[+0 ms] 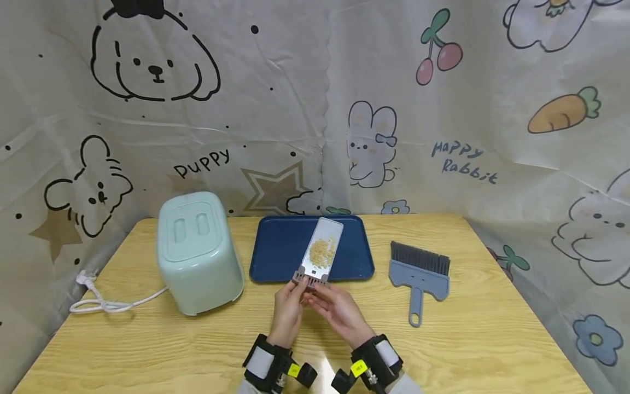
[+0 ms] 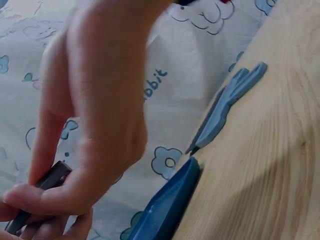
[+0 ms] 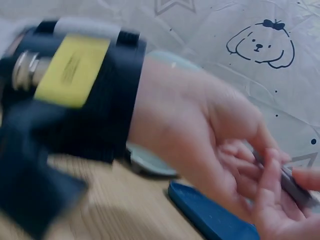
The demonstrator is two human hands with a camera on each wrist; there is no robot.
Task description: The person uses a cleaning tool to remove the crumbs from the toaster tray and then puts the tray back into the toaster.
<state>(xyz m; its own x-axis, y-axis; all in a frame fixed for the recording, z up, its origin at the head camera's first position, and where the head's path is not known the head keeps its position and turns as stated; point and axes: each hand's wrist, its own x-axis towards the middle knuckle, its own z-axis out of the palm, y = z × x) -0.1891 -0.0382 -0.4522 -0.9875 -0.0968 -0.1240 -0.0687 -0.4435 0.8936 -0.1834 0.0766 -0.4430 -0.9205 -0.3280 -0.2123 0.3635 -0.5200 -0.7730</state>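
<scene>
A crumb tray (image 1: 336,235), a narrow shiny metal plate with a slotted grey end, carries a heap of yellowish crumbs (image 1: 322,253). My left hand (image 1: 287,312) pinches the left part of that grey end, thumb on top. My right hand (image 1: 343,314) holds the right part, its fingers bunched beneath. In the left wrist view the dark grey end (image 2: 55,175) shows between fingers. The metal plate overlaps a blue rectangular tray (image 1: 275,246) in the head view and tilts away from me.
A mint-green toaster (image 1: 199,257) stands at the left, its white cord and plug (image 1: 105,303) beside it. At the right lies a grey-blue brush (image 1: 418,279), bristles pointing away. A printed cloth (image 1: 295,109) hangs behind the wooden table (image 1: 172,355).
</scene>
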